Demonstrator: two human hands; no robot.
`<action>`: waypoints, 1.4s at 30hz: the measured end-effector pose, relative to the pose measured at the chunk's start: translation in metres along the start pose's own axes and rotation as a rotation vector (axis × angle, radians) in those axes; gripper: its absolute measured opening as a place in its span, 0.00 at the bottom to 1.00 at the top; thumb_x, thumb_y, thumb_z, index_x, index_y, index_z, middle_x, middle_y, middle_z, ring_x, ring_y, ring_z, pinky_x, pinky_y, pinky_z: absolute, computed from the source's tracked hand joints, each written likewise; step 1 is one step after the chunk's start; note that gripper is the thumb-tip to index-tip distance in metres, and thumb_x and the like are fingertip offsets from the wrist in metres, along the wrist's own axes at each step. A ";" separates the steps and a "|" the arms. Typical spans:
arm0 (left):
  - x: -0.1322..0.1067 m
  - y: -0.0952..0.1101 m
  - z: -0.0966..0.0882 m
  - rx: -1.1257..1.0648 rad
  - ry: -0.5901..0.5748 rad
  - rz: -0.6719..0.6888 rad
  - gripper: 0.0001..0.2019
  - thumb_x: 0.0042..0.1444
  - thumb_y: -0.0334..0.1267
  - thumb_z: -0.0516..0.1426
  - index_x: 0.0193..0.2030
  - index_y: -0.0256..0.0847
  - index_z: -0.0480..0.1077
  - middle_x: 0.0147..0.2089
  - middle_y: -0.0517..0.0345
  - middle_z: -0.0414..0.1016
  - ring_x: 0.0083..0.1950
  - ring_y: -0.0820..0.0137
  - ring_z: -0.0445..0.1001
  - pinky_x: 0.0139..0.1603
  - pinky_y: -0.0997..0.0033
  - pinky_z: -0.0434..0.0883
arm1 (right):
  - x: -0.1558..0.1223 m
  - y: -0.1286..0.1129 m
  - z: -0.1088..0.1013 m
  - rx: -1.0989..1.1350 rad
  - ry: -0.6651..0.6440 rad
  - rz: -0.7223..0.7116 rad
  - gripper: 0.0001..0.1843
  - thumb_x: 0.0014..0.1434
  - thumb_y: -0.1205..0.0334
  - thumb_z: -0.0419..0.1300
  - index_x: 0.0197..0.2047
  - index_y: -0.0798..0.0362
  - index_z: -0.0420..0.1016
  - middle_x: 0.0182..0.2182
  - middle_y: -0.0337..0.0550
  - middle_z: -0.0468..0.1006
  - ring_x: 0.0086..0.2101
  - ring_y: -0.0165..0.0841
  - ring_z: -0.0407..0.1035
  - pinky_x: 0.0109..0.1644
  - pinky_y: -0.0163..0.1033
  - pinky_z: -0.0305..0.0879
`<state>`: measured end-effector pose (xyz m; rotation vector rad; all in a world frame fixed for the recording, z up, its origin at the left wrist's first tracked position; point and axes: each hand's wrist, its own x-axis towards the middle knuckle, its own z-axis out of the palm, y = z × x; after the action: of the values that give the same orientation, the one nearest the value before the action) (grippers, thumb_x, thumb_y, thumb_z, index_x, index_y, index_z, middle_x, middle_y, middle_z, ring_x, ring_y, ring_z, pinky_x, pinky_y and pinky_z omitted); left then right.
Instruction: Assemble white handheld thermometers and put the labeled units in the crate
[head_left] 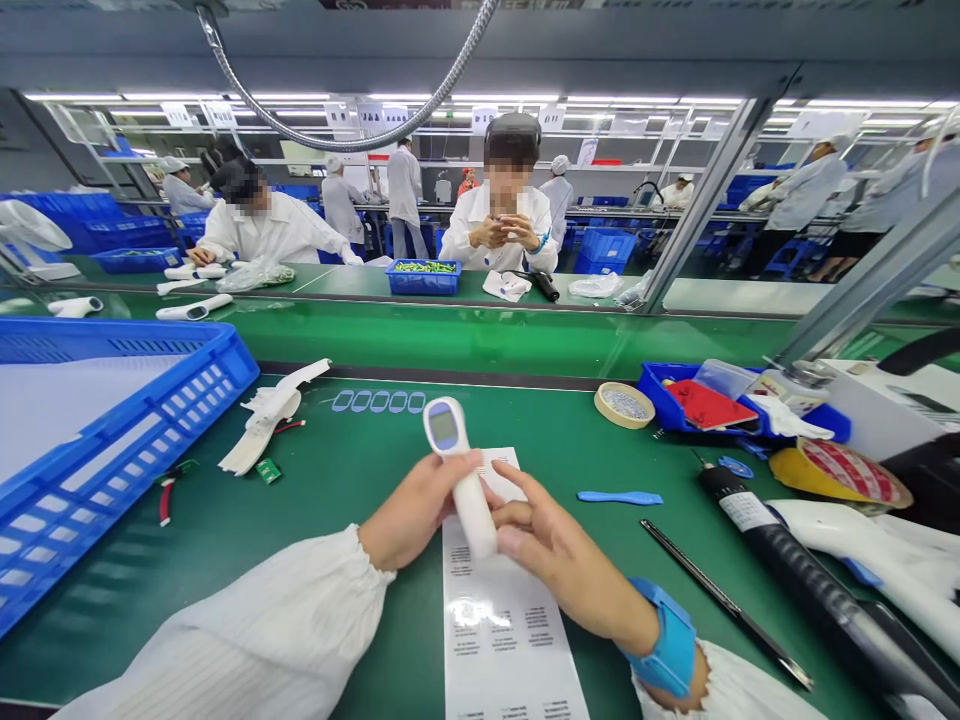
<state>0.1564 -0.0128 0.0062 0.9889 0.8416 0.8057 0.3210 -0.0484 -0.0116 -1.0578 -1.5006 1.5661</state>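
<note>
Left hand (420, 510): curled around the handle of the white infrared thermometer (466, 490).
Right hand (555, 545): fingers pressed against that handle, blue wrist strap (664, 640) on the wrist.
Thermometer's place: above a printed sheet (499, 620), toward the front of the green workbench mat (337, 640).
Just right: blue plastic pry tool (619, 497).

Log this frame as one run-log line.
left hand: grips white infrared thermometer | right hand: fingers on its handle | below: printed sheet | right wrist: blue wrist strap
</note>
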 end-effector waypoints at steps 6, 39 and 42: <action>0.007 0.008 -0.022 0.052 0.100 -0.029 0.10 0.54 0.41 0.56 0.40 0.39 0.63 0.22 0.66 0.66 0.22 0.75 0.67 0.31 0.70 0.71 | -0.008 0.006 -0.021 -0.607 0.301 -0.068 0.11 0.59 0.60 0.53 0.45 0.53 0.68 0.37 0.44 0.72 0.38 0.37 0.65 0.43 0.44 0.63; 0.015 -0.007 -0.025 0.138 0.084 -0.154 0.12 0.47 0.38 0.60 0.35 0.38 0.64 0.34 0.58 0.68 0.36 0.71 0.71 0.41 0.69 0.70 | 0.013 0.005 0.034 -1.093 0.087 -0.033 0.09 0.59 0.74 0.50 0.31 0.57 0.68 0.31 0.47 0.72 0.34 0.38 0.67 0.37 0.43 0.64; 0.015 -0.007 -0.025 0.137 0.085 -0.153 0.12 0.46 0.39 0.61 0.35 0.38 0.64 0.33 0.59 0.68 0.36 0.71 0.71 0.41 0.69 0.70 | 0.007 0.007 0.034 -1.070 0.023 -0.103 0.09 0.58 0.76 0.48 0.32 0.56 0.66 0.33 0.47 0.71 0.36 0.37 0.65 0.39 0.42 0.64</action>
<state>0.1426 0.0073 -0.0114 1.0028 1.0439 0.6693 0.2870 -0.0563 -0.0194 -1.4838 -2.3904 0.5885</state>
